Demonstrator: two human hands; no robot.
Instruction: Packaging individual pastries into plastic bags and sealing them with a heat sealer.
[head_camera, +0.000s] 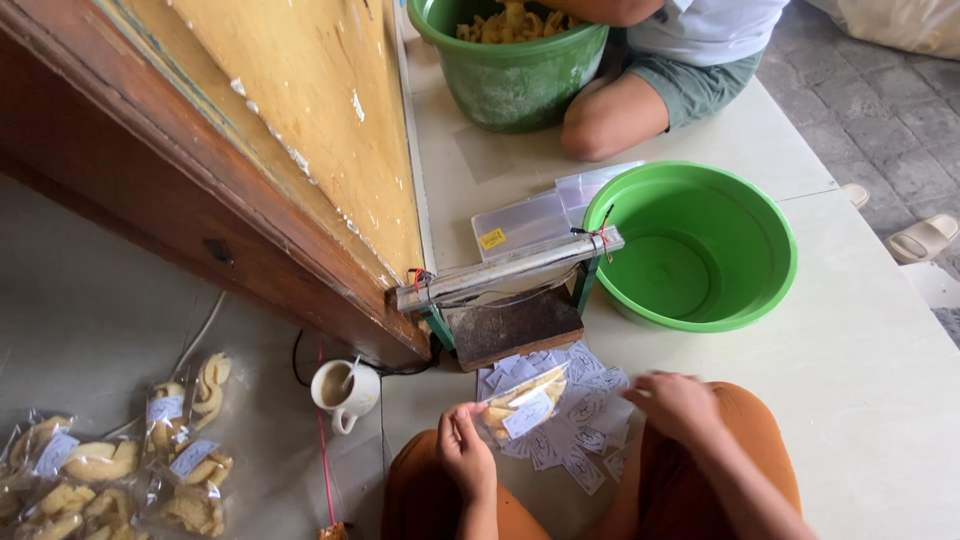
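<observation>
My left hand (464, 452) holds a small clear bag of yellow snack chips (520, 403) with a white paper label inside, raised just above my lap. My right hand (677, 402) hovers over a spread of small white paper labels (590, 395) lying on the floor, its fingers curled down toward them; whether it pinches a label I cannot tell. In front of the labels stands a bag sealer (505, 270) with a long metal bar over a dark wooden base.
An empty bright green basin (745, 220) sits right of the sealer. A stack of clear plastic bags (530, 218) lies behind it. Another person's knee (605, 125) rests beside a green bucket of chips (510, 70). Filled bags (110, 465) and a white mug (345, 390) lie at left by a wooden door (300, 130).
</observation>
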